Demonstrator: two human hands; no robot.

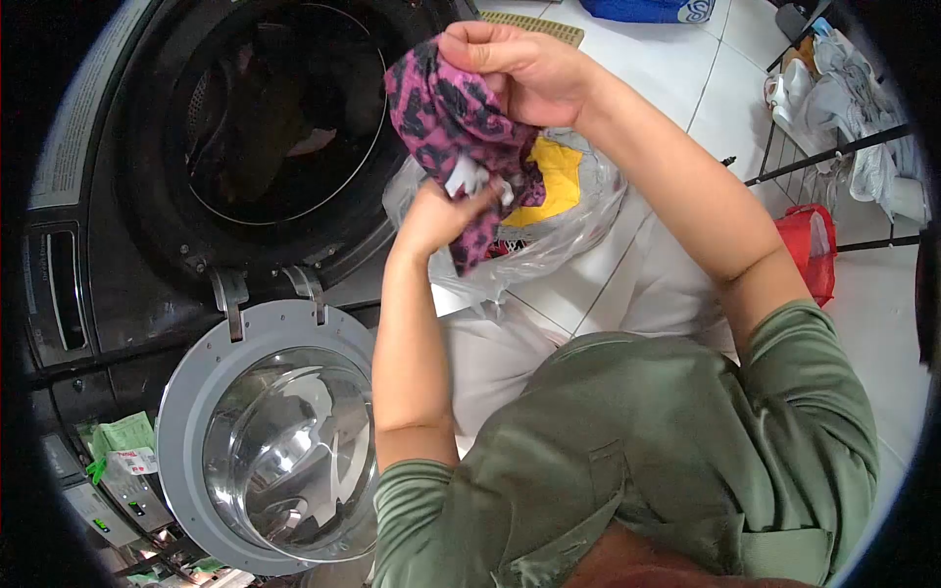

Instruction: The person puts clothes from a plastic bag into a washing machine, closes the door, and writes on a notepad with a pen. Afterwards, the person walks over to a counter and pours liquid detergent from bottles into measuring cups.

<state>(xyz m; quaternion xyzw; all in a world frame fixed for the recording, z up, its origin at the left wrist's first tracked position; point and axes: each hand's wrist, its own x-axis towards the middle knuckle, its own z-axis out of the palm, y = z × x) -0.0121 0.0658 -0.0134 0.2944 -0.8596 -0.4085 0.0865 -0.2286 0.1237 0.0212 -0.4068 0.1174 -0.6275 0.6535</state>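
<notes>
On the white-tiled floor [652, 61], a clear plastic bag [600, 211] stood beside an open washing machine [127, 265]; over it, the right hand [520, 69] was clamped on a pink-and-black cloth [446, 113], the left hand [434, 220] gripping its lower part.

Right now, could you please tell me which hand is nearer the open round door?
The left hand, low on the pink cloth; the right hand, at its top, is farther away.

The right forearm [676, 186] angles forward and inward; the right hand [537, 73] is farther ahead, its thumb [472, 57] and index finger [482, 32] pinched together. The left forearm [413, 333] points nearly straight forward; the left hand [431, 218] sits nearer the torso [627, 421], fingers [480, 203] partly hidden.
</notes>
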